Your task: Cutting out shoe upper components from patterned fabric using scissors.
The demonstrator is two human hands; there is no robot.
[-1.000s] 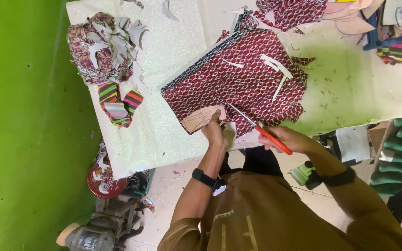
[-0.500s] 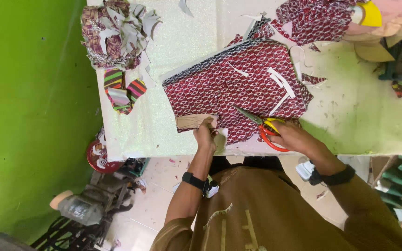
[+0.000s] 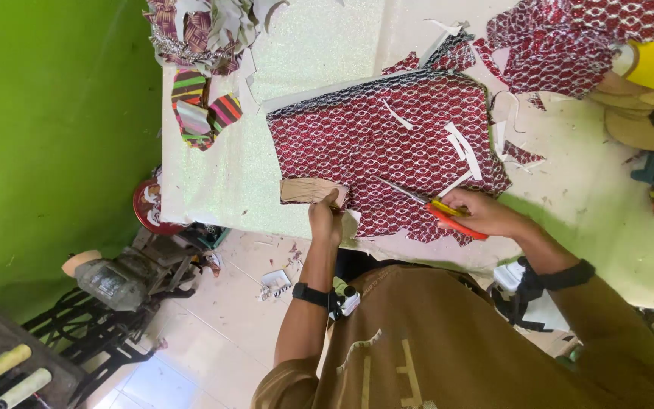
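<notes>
One sheet of dark red patterned fabric [image 3: 387, 151] lies flat on the pale green tabletop [image 3: 304, 53], near the edge where the person stands. White paper strips [image 3: 459, 144] lie loose on the cloth.

Left hand [image 3: 325, 220]: grip pinched together on a tan cardboard pattern piece [image 3: 308, 189], which sits at the near left corner of the fabric, partly over it. Black watch on that wrist.

Right hand [image 3: 486, 213]: fingers closed through the handles of orange-handled scissors [image 3: 437, 208]. The blades point left across the lower part of the fabric, toward the cardboard piece. Whether the blades are apart or together cannot be told from here. Black band on the right wrist too.

Just beyond the sheet's far right corner, more scraps of the same red fabric [image 3: 554, 45], ragged-edged. Further right, a yellow roll of tape [image 3: 649, 64] on a pile of tan pieces.

At the tabletop's far left corner, a heap of mixed cloth offcuts [image 3: 198, 26]; below it, a few striped multicolour pieces [image 3: 202, 113], well apart from the red sheet.

Off the tabletop, to the left: a green wall [image 3: 47, 113], a round red dish [image 3: 149, 208] under the table edge, and an old sewing machine [image 3: 115, 280] on a black iron stand. Paper scraps on the tiled floor [image 3: 221, 333].
</notes>
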